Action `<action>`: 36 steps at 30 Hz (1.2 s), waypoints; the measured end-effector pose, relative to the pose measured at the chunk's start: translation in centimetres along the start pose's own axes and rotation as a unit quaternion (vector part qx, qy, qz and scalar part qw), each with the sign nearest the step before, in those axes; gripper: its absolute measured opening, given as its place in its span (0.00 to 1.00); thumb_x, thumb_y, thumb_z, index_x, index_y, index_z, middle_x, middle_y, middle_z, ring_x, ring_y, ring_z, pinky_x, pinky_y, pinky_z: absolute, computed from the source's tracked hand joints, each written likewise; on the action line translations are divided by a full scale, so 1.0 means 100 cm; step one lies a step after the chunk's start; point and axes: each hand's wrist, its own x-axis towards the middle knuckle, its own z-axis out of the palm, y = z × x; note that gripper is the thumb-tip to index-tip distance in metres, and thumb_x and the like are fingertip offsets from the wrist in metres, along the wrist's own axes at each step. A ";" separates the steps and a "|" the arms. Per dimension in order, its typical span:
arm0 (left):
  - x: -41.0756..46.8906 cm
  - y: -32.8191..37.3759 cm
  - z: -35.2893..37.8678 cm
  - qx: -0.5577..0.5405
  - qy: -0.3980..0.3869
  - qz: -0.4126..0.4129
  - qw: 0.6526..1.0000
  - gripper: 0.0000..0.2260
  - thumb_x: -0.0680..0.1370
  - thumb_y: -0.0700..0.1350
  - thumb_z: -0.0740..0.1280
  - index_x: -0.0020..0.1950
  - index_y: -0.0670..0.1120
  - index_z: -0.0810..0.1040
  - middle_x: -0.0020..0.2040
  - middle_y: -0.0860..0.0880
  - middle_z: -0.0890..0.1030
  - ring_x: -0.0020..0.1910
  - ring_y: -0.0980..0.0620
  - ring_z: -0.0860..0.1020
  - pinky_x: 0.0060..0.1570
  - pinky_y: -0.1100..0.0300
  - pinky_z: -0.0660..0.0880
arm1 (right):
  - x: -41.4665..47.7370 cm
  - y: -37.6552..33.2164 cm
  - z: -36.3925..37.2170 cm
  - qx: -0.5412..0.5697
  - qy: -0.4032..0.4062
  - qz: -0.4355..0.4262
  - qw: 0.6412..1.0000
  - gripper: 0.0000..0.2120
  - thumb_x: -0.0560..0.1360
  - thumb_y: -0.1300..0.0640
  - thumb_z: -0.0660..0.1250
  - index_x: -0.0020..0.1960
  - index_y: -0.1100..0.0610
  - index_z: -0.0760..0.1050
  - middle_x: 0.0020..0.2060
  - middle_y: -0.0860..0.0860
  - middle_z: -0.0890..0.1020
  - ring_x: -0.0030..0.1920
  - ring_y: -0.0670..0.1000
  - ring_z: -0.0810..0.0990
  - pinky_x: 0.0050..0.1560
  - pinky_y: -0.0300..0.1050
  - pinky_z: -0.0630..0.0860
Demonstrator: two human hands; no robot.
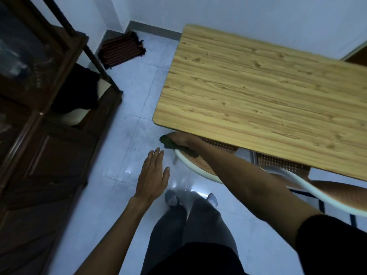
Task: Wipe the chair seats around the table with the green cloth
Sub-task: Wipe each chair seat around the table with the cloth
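Note:
My right hand (181,140) presses the dark green cloth (168,143) onto the seat of a chair (200,165) tucked under the near left corner of the wooden table (268,92). The seat is brown and perforated with a pale rim; most of it lies hidden beneath the tabletop. My left hand (153,175) hovers flat over the floor to the left of the chair, fingers extended and holding nothing. A second chair (337,193) with a brown seat and pale rim sits to the right, partly under the table.
A dark wooden cabinet (39,116) stands along the left side. A striped dark mat (121,49) lies in the far corner on the pale tiled floor (129,120). My legs and feet (190,201) stand just below the chair.

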 end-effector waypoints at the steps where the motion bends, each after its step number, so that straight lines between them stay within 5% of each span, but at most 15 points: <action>1: 0.004 -0.001 0.002 -0.007 -0.015 0.001 1.000 0.28 0.81 0.49 0.59 0.79 0.41 0.57 0.80 0.43 0.59 0.79 0.45 0.56 0.76 0.47 0.57 | -0.010 0.006 0.003 -0.028 0.009 -0.036 0.999 0.23 0.85 0.53 0.54 0.77 0.60 0.62 0.77 0.57 0.64 0.75 0.57 0.64 0.74 0.49 0.59; 5: 0.021 0.011 0.002 -0.022 -0.083 0.040 0.995 0.29 0.80 0.42 0.60 0.79 0.41 0.53 0.79 0.41 0.59 0.78 0.40 0.56 0.76 0.45 0.56 | -0.075 0.049 0.049 -0.167 0.116 -0.134 0.970 0.32 0.83 0.51 0.56 0.81 0.56 0.47 0.80 0.60 0.53 0.78 0.62 0.55 0.77 0.57 0.53; 9: 0.021 0.016 0.003 -0.016 -0.096 0.055 0.994 0.30 0.81 0.41 0.61 0.80 0.40 0.51 0.79 0.40 0.60 0.78 0.41 0.57 0.75 0.48 0.55 | -0.142 0.106 0.109 -0.254 0.232 -0.153 0.926 0.39 0.73 0.54 0.65 0.80 0.54 0.54 0.79 0.58 0.60 0.75 0.65 0.64 0.72 0.64 0.65; 13: 0.014 0.007 0.008 0.019 -0.115 0.063 0.991 0.31 0.81 0.44 0.60 0.80 0.41 0.50 0.80 0.41 0.57 0.79 0.42 0.54 0.77 0.46 0.55 | -0.160 0.119 0.113 -0.243 0.266 -0.158 0.919 0.30 0.81 0.49 0.57 0.81 0.49 0.53 0.79 0.55 0.59 0.76 0.64 0.61 0.73 0.64 0.63; 18: 0.011 0.001 0.003 0.080 -0.111 0.083 0.987 0.32 0.80 0.46 0.61 0.80 0.42 0.50 0.81 0.43 0.54 0.80 0.41 0.52 0.75 0.40 0.57 | -0.109 0.075 0.087 -0.176 0.218 -0.112 0.953 0.29 0.83 0.42 0.40 0.81 0.50 0.45 0.80 0.56 0.57 0.77 0.62 0.60 0.73 0.64 0.62; 22: 0.009 -0.011 -0.001 0.091 -0.109 0.070 0.987 0.32 0.81 0.47 0.61 0.80 0.39 0.51 0.81 0.42 0.54 0.80 0.41 0.52 0.76 0.41 0.56 | -0.050 0.027 0.044 -0.116 0.112 -0.106 0.981 0.29 0.84 0.43 0.47 0.80 0.59 0.55 0.77 0.64 0.61 0.77 0.66 0.59 0.73 0.65 0.62; 24: 0.007 -0.023 0.001 0.095 -0.096 0.063 0.989 0.31 0.81 0.49 0.61 0.79 0.39 0.54 0.80 0.41 0.57 0.79 0.40 0.55 0.75 0.40 0.59 | -0.009 0.017 0.032 -0.063 0.032 -0.112 0.991 0.20 0.82 0.60 0.58 0.72 0.67 0.69 0.71 0.71 0.68 0.71 0.74 0.66 0.67 0.68 0.68; 26: 0.002 -0.029 0.005 0.099 -0.085 0.086 0.988 0.31 0.81 0.51 0.59 0.79 0.39 0.55 0.80 0.41 0.58 0.79 0.40 0.56 0.74 0.40 0.61 | -0.001 -0.006 0.013 0.026 -0.033 -0.032 0.999 0.18 0.81 0.67 0.57 0.71 0.71 0.68 0.72 0.69 0.68 0.73 0.68 0.66 0.72 0.58 0.63; 27: -0.001 -0.027 0.009 0.100 -0.083 0.112 0.985 0.30 0.82 0.52 0.57 0.80 0.39 0.55 0.80 0.41 0.58 0.79 0.40 0.56 0.74 0.40 0.60 | -0.004 -0.017 0.002 0.123 -0.027 0.030 0.992 0.18 0.83 0.65 0.56 0.72 0.70 0.67 0.71 0.65 0.70 0.70 0.64 0.70 0.71 0.52 0.64; 29: -0.005 -0.015 0.015 0.098 -0.080 0.160 0.979 0.29 0.82 0.53 0.55 0.80 0.40 0.55 0.80 0.43 0.57 0.79 0.41 0.55 0.75 0.42 0.58 | -0.005 -0.027 -0.009 0.135 -0.024 0.071 0.988 0.15 0.84 0.58 0.56 0.66 0.66 0.71 0.54 0.60 0.78 0.49 0.57 0.78 0.55 0.47 0.71; 31: -0.005 -0.003 0.020 0.093 -0.073 0.172 0.978 0.29 0.82 0.53 0.54 0.80 0.41 0.55 0.80 0.43 0.56 0.79 0.42 0.54 0.75 0.43 0.56 | -0.003 -0.023 -0.011 0.139 -0.040 0.092 0.985 0.13 0.84 0.55 0.56 0.61 0.64 0.71 0.42 0.55 0.76 0.37 0.52 0.74 0.47 0.47 0.71; 33: -0.005 0.001 0.019 0.089 -0.077 0.159 0.980 0.29 0.82 0.54 0.54 0.80 0.41 0.56 0.80 0.44 0.57 0.79 0.43 0.54 0.75 0.43 0.56 | -0.015 -0.024 -0.008 0.137 -0.022 0.075 0.988 0.14 0.84 0.53 0.57 0.63 0.62 0.71 0.46 0.55 0.77 0.43 0.51 0.76 0.51 0.46 0.72; 34: -0.006 0.000 0.018 0.091 -0.084 0.156 0.980 0.29 0.82 0.54 0.54 0.80 0.41 0.56 0.80 0.44 0.57 0.79 0.43 0.55 0.75 0.43 0.57 | -0.019 -0.019 -0.004 0.154 -0.016 0.057 0.986 0.17 0.84 0.51 0.56 0.67 0.59 0.70 0.57 0.55 0.77 0.55 0.53 0.77 0.59 0.46 0.71; 36: -0.007 -0.003 0.009 0.108 -0.094 0.172 0.975 0.29 0.82 0.54 0.56 0.79 0.41 0.59 0.79 0.44 0.60 0.78 0.43 0.58 0.74 0.41 0.60 | -0.032 -0.005 0.004 0.149 -0.023 -0.006 0.989 0.24 0.84 0.50 0.54 0.79 0.52 0.59 0.79 0.52 0.59 0.77 0.55 0.60 0.76 0.51 0.57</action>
